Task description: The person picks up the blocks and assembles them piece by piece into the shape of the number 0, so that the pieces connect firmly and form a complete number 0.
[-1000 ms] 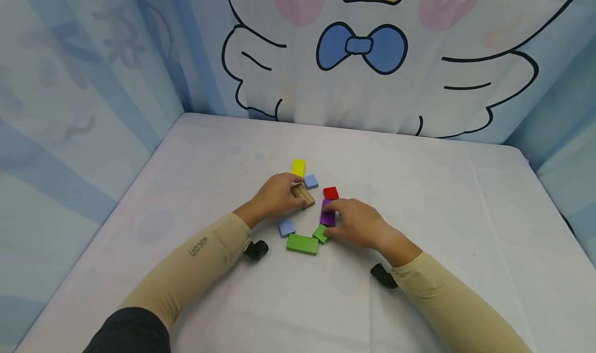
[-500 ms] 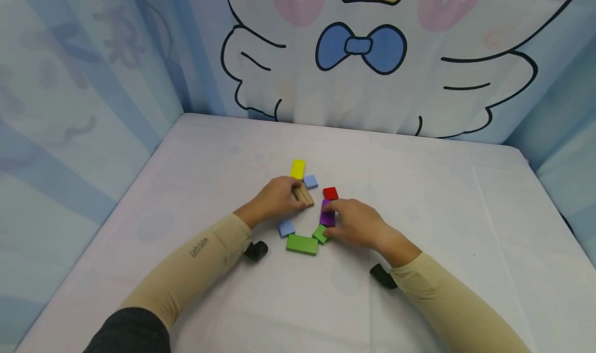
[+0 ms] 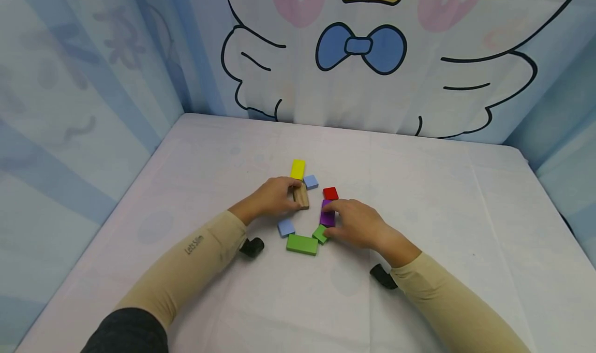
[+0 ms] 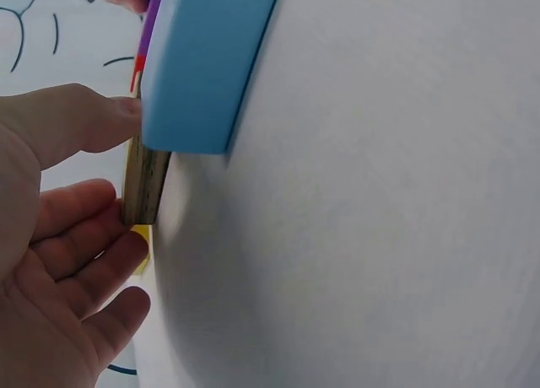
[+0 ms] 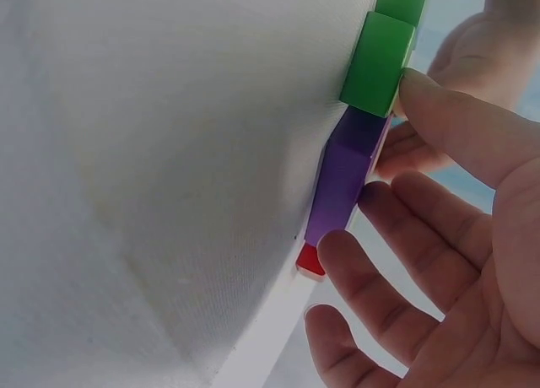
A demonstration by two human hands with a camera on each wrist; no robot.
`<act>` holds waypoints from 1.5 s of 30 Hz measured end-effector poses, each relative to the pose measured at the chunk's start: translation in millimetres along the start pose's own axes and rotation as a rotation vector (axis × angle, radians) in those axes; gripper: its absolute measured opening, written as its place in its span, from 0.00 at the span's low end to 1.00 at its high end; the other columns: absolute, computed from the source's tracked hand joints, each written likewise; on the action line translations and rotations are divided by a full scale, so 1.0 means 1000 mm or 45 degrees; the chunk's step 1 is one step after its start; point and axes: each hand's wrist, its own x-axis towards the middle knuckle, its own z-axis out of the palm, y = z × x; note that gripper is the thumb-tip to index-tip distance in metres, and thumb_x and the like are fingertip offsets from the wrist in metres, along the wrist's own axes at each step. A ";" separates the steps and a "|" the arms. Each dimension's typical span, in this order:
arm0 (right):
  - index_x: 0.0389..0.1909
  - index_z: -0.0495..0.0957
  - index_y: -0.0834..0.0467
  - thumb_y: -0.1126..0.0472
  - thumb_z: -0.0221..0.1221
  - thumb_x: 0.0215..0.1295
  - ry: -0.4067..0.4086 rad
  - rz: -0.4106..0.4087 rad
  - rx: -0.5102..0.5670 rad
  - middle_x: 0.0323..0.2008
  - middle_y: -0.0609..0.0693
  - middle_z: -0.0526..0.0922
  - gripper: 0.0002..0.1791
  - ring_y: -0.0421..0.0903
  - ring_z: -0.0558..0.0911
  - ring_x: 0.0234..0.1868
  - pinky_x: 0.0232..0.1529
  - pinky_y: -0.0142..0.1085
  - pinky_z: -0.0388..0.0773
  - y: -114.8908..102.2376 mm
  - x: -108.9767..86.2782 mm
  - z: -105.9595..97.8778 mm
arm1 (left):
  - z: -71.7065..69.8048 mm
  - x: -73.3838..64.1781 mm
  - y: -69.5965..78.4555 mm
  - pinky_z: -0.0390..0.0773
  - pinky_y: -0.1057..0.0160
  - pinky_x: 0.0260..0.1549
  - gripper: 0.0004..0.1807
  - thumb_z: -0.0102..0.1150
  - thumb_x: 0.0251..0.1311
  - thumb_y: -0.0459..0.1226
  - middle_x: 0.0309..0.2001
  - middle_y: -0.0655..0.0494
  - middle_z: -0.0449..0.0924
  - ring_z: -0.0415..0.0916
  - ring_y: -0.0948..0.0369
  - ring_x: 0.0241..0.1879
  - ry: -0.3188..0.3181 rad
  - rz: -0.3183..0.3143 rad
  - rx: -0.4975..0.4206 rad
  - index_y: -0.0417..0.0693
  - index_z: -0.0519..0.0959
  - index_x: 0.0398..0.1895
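Note:
In the head view my left hand (image 3: 274, 196) grips a bare wooden block (image 3: 301, 195), thumb at its near end and fingers at its far end. The left wrist view shows the wooden block (image 4: 145, 185) low against the tabletop. My right hand (image 3: 358, 223) rests lightly with its fingers on a purple block (image 3: 327, 216); the thumb lies at a small green block (image 3: 319, 234). Around the hands, a loose ring includes a yellow block (image 3: 297, 169), a light blue block (image 3: 310, 182), a red block (image 3: 331, 193), a longer green block (image 3: 302, 244) and another light blue block (image 3: 286, 228).
A white cloth covers the table (image 3: 442, 203). Behind it hangs a curtain (image 3: 358, 94) with a cartoon figure and a blue bow. Another blue curtain (image 3: 70, 135) borders the left side. Black wrist-worn devices (image 3: 252, 247) sit under both wrists.
My left hand has turned the wooden block more lengthwise to the table and shifted it slightly left, its far end near the yellow block. The right hand stays put.

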 end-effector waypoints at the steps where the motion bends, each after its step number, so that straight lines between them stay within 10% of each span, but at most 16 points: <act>1: 0.59 0.78 0.59 0.52 0.70 0.61 0.000 -0.001 0.000 0.50 0.53 0.83 0.28 0.53 0.79 0.52 0.56 0.49 0.76 0.000 0.000 0.000 | -0.001 0.000 0.000 0.63 0.55 0.67 0.32 0.67 0.64 0.41 0.68 0.48 0.70 0.66 0.54 0.66 -0.008 -0.003 0.000 0.44 0.71 0.70; 45: 0.60 0.78 0.58 0.52 0.70 0.61 -0.019 0.015 0.015 0.51 0.53 0.82 0.27 0.53 0.79 0.53 0.57 0.50 0.76 0.002 0.002 0.000 | -0.019 -0.011 -0.013 0.62 0.54 0.68 0.32 0.68 0.64 0.38 0.69 0.50 0.69 0.66 0.55 0.66 -0.180 0.011 0.060 0.47 0.70 0.70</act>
